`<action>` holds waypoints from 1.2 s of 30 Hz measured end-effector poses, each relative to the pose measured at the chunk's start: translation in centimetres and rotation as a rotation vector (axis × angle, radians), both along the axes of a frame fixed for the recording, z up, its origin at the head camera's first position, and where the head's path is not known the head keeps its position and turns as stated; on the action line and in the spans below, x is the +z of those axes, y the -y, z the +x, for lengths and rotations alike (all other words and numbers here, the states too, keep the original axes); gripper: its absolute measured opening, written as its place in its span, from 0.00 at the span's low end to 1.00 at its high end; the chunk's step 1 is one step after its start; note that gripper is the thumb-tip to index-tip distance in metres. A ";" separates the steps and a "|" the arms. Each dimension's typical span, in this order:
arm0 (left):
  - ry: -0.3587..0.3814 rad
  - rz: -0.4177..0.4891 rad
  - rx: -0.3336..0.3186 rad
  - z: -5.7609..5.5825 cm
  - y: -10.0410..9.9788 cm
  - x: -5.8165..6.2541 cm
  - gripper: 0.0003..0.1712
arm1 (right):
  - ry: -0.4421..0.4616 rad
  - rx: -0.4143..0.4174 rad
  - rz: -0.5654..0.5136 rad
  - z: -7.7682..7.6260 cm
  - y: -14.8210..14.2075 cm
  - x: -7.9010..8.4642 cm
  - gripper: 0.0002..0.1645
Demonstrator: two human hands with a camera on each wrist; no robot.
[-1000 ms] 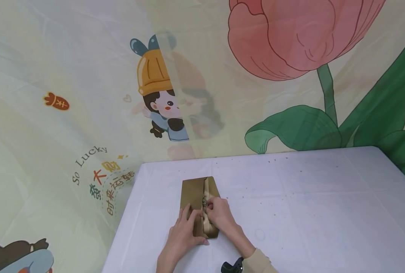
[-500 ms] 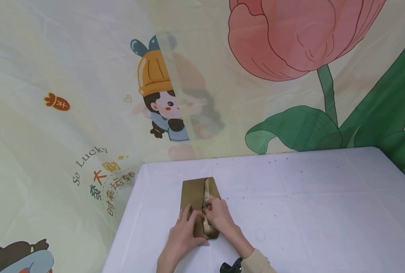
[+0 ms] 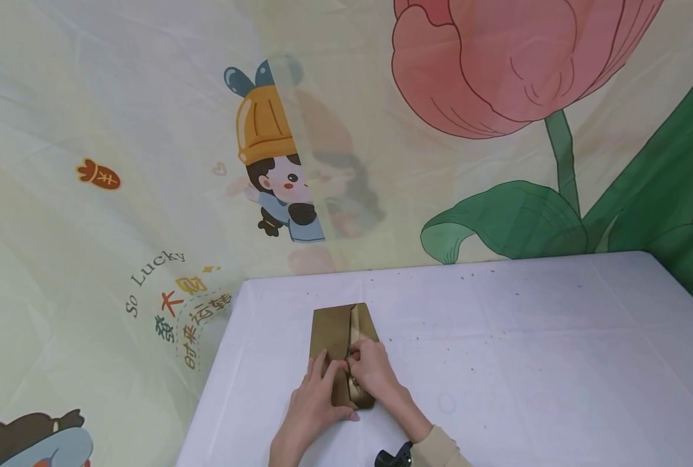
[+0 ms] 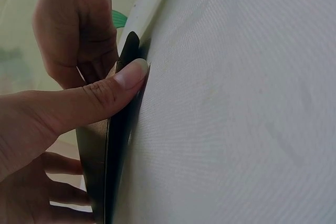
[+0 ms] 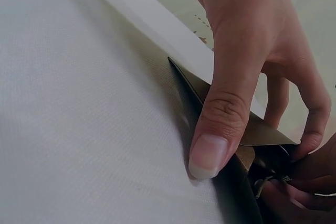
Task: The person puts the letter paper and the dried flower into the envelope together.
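A flat gold-brown paper envelope (image 3: 330, 331) lies on the white table, its long opening toward the right and showing a paler inside. My left hand (image 3: 316, 397) holds it, the thumb at the near edge and the fingers spread over the top, one fingertip at the opening's lip. The fingers of my right hand (image 3: 374, 370) are bent together at that opening, pinching a small thing mostly hidden by the fingertips. In the right wrist view, a thin dark beaded-looking strand (image 5: 286, 179) shows at these fingertips inside the opening.
The white-covered table (image 3: 498, 350) carries several tiny dark specks, mostly beyond and right of the envelope. Behind it hangs a printed cloth (image 3: 381, 194) with a tulip and a cartoon figure. A black device (image 3: 394, 455) sits at the right wrist.
My right hand has shifted slightly toward me along the opening. The patterned strand that showed above its fingertips is now mostly out of sight. The left hand and envelope stay put.
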State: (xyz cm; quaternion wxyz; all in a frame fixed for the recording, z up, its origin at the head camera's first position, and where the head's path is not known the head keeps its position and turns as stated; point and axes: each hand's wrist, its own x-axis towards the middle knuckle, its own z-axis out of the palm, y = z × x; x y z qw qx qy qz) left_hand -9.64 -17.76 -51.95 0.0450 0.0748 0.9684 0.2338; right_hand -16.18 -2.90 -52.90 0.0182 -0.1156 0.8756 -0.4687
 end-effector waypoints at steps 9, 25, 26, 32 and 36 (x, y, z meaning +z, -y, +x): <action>0.016 0.005 0.005 0.1 -0.1 0.0 0.47 | 0.032 0.010 -0.053 0.0 0.0 -0.2 0.15; 0.014 0.009 -0.002 0.2 0.0 0.3 0.47 | 0.246 0.128 -0.354 0.2 -0.7 -0.3 0.27; 0.014 0.008 -0.001 0.2 0.0 0.3 0.47 | 0.271 0.132 -0.369 0.2 -0.7 -0.3 0.27; 0.022 0.007 0.007 0.2 0.0 0.3 0.46 | 0.315 0.144 -0.389 0.1 -0.9 -0.2 0.26; 0.021 0.011 0.000 0.2 -0.1 0.3 0.46 | 0.302 0.135 -0.370 0.1 -1.0 -0.3 0.22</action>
